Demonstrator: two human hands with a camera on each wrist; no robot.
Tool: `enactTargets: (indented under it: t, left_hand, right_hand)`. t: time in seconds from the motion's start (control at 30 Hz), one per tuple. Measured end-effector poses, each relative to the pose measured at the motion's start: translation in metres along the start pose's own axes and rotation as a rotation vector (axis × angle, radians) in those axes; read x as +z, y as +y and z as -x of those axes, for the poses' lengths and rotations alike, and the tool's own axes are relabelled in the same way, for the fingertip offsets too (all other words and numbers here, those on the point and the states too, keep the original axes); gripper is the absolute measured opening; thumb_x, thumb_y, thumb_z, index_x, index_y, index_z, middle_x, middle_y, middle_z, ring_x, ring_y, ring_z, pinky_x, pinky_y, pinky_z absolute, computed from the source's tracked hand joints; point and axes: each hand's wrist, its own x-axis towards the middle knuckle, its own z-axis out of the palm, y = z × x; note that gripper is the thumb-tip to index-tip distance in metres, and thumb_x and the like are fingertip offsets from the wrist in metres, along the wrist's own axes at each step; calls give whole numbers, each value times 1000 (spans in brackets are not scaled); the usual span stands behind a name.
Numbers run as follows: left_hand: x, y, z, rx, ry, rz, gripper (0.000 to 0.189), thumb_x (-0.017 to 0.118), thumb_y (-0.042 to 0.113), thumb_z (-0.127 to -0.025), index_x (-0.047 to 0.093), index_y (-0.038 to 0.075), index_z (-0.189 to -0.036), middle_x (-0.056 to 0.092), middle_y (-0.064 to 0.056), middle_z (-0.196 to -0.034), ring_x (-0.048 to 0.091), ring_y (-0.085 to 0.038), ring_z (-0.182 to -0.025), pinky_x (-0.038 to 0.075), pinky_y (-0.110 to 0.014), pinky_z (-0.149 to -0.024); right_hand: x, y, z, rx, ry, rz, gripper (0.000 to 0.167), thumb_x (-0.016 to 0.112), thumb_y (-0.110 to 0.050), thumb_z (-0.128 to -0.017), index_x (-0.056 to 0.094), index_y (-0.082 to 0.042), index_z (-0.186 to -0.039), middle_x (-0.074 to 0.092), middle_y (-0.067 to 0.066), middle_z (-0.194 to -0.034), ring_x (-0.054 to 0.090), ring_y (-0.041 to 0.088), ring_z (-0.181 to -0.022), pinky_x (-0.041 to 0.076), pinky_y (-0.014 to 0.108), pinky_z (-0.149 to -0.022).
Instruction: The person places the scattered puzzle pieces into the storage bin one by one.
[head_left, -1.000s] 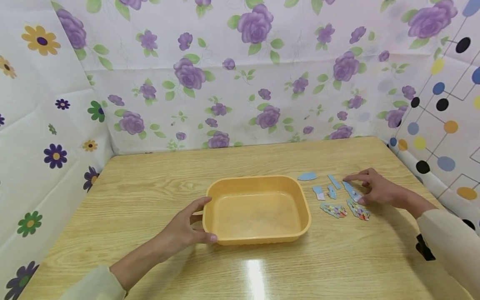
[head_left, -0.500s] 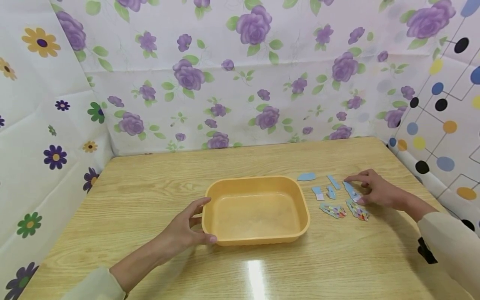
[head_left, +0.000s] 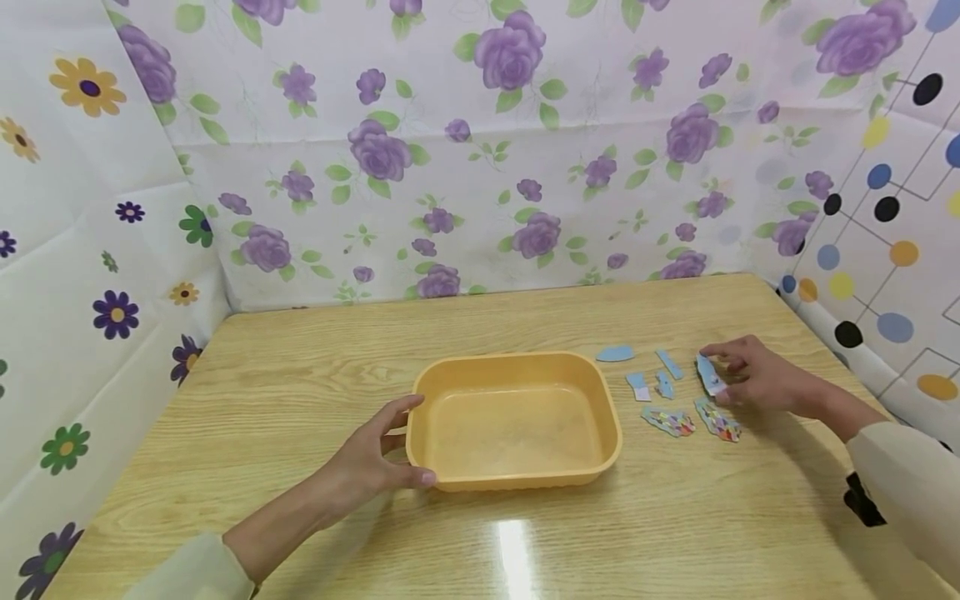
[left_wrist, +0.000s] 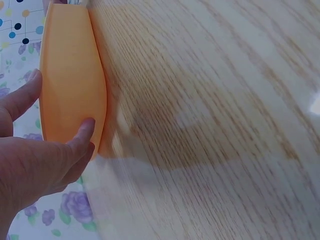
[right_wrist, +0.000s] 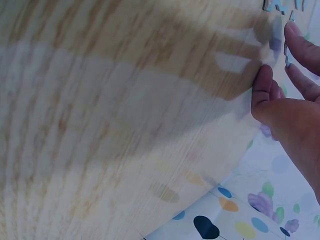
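Note:
In the head view my left hand (head_left: pixel 366 457) holds the left end of a shallow yellow-orange plastic tub (head_left: pixel 517 479), thumb at its front corner and fingers at the left rim. The left wrist view shows those fingers against the tub's outer wall (left_wrist: pixel 70 75). My right hand (head_left: pixel 765 379) pinches a flat, light blue puzzle piece (head_left: pixel 707 375) by its ends, tipped up on edge. Edge-on, the same piece (right_wrist: pixel 286 50) shows as a thin strip between the fingers in the right wrist view. Just in front lies a multicoloured piece (head_left: pixel 717 419).
Several other flat pieces lie right of the tub, among them a blue oval-ended one (head_left: pixel 615 354), a narrow strip (head_left: pixel 668 364) and a multicoloured one (head_left: pixel 668 421). The wood-grain table (head_left: pixel 315 350) meets flowered cloth (head_left: pixel 450 208) at the back and sides.
My right hand has drawn the blue piece slightly right and tipped it up from lying flat. The left hand and the tub have stayed put.

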Motion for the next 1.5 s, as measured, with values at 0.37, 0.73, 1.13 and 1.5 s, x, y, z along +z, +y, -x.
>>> enactTargets:
  t: [0.37, 0.73, 1.13, 1.5]
  left_hand:
    - [0, 0, -1, -14, 6, 13, 100, 86, 17, -71, 25, 17, -151, 27, -21, -150, 35, -45, -132, 53, -44, -91]
    - [0, 0, -1, -22, 6, 37, 100, 86, 15, -72, 25, 17, -151, 28, -20, -149, 37, -43, -132, 54, -43, -90]
    - [0, 1, -1, -29, 6, 26, 101, 86, 16, -71, 24, 16, -151, 27, -20, -150, 35, -44, -133, 53, -44, -91]
    - [0, -1, -2, -32, 12, 2, 100, 86, 18, -72, 25, 19, -151, 25, -20, -151, 34, -45, -133, 52, -47, -92]
  right_hand:
    - [-7, -13, -1, 31, 0, -33, 71, 71, -26, -89, 35, 1, -144, 19, 31, -137, 36, 48, -119, 50, 48, -81]
    - [-14, -34, -14, 42, 9, -19, 73, 68, -36, -90, 34, -4, -146, 23, 26, -140, 35, 45, -125, 46, 58, -87]
    - [-16, -58, -26, 0, -12, -23, 72, 68, -37, -90, 35, -6, -146, 25, 25, -142, 36, 43, -126, 48, 54, -87]
    - [-17, -72, -35, -15, -28, -11, 73, 68, -39, -89, 35, -8, -147, 26, 23, -144, 36, 42, -127, 47, 57, -89]
